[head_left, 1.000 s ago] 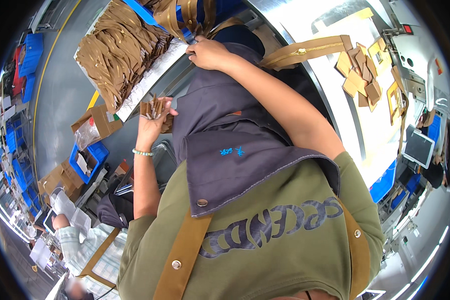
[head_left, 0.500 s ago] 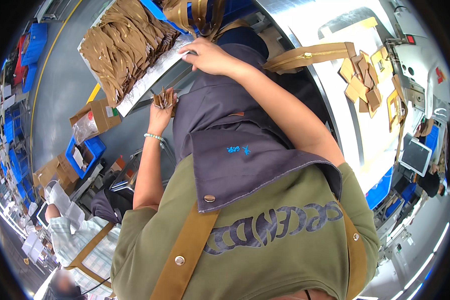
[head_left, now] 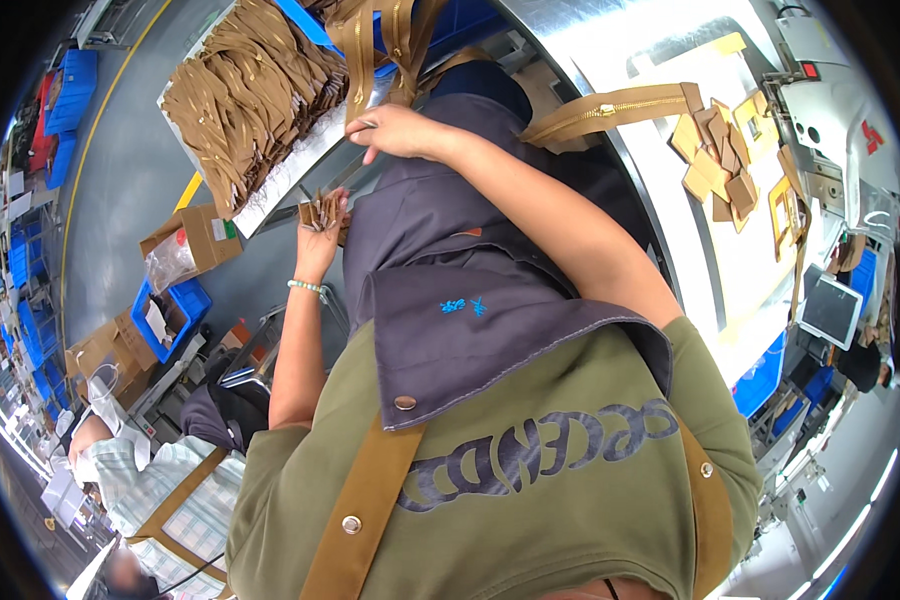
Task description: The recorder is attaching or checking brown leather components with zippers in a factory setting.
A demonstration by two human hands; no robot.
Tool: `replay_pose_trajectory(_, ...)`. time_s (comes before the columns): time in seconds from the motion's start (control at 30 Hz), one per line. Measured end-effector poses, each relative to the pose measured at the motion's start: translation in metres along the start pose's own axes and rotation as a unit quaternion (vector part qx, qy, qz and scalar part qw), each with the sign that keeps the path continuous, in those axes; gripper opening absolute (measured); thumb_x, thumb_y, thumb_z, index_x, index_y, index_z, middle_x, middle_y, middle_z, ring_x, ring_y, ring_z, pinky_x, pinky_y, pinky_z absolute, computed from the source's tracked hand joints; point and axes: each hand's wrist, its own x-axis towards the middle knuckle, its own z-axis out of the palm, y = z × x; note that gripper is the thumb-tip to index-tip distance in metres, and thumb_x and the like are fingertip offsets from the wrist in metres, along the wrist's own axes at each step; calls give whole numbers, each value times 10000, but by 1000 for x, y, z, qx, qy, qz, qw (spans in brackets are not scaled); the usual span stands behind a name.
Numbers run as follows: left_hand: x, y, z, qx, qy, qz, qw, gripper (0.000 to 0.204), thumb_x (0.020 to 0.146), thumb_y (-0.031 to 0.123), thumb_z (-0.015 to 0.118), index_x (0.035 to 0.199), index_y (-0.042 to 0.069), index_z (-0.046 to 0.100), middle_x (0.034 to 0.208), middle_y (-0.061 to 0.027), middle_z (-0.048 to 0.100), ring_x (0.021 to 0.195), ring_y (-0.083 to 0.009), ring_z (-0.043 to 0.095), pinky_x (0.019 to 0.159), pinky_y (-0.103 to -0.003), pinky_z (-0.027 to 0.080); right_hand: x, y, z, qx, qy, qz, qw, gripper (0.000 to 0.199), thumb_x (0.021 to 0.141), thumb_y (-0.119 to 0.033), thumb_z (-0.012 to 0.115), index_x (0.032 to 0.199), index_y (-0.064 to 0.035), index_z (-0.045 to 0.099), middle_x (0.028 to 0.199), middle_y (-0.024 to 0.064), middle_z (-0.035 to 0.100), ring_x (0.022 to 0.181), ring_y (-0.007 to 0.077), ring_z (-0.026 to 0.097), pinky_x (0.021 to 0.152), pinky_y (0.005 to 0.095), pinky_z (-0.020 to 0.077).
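Note:
Low at my left side, my left hand [head_left: 318, 240] is closed round a bunch of brown strips [head_left: 322, 211], their short ends fanned upward. My right hand [head_left: 398, 132] hovers over my apron-covered lap, fingers bent and thumb pointing down. A small dark object shows at its fingertips, too small to name. Just beyond it, brown zipper tapes [head_left: 362, 60] with gold teeth hang over a blue bin [head_left: 308, 22]. Left of that hand, a thick row of brown zipper strips [head_left: 255, 95] lies on a white-topped stand [head_left: 266, 207].
On the right, a white worktable [head_left: 660, 150] carries brown leather-like pieces [head_left: 715, 160] and a zipper strip [head_left: 610, 108] reaching over its edge. A sewing machine [head_left: 830, 135] stands beyond. Cardboard box [head_left: 205, 238] and blue crate [head_left: 188, 305] sit at left; a co-worker [head_left: 175, 480] is lower left.
My right hand has moved down and slightly left, away from the hanging zipper tapes and closer to my left hand. My left hand still grips the bunch and has shifted only slightly.

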Motion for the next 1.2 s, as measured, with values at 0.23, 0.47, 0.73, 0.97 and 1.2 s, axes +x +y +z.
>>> replay_pose_trajectory(0.23, 14, -9, -1, 52, 29, 85, 995, 329, 1017, 253, 667, 1214, -10, 652, 1096, -51, 682, 953, -151, 634, 856, -323, 519, -84, -124, -7, 233, -118, -65, 963, 471, 1023, -326, 577, 1410, -59, 597, 972, 107, 765, 765, 48, 661, 554, 184, 358)
replay_pose_trajectory(0.47, 30, 56, 26, -129, 39, 54, 989, 424, 1008, 241, 668, 1347, 17, 549, 1262, -78, 603, 1210, -166, 559, 1005, -357, 467, -105, -157, -29, 282, -125, -153, 939, 517, 1014, -339, 585, 1405, -2, 563, 913, 158, 766, 520, 24, 457, 467, 207, 347)
replay_pose_trajectory(0.73, 54, 74, 42, -47, -56, 135, 988, 443, 979, 302, 721, 1282, -4, 623, 1221, -96, 671, 1135, -191, 630, 986, -330, 486, -103, -163, -50, 313, -41, -205, 926, 545, 991, -342, 622, 1401, 9, 551, 931, 189, 763, 458, 19, 307, 375, 194, 256)
replay_pose_trajectory(0.97, 3, 99, 8, -97, -27, 102, 990, 260, 1007, 197, 679, 1195, 18, 676, 798, -11, 691, 766, -97, 642, 750, -263, 510, -130, -113, -84, 254, 141, -177, 940, 467, 1035, -327, 555, 1412, -53, 581, 891, 139, 757, 443, -9, 341, 361, 171, 273)
replay_pose_trajectory(1.2, -31, 112, -20, -87, -95, 40, 991, 252, 986, 133, 704, 1201, 8, 667, 796, -24, 651, 653, -79, 610, 621, -255, 513, -136, -17, -66, 33, 171, -60, 983, 402, 1084, -253, 460, 1376, -1, 574, 1028, 81, 746, 661, 99, 604, 748, 259, 507)
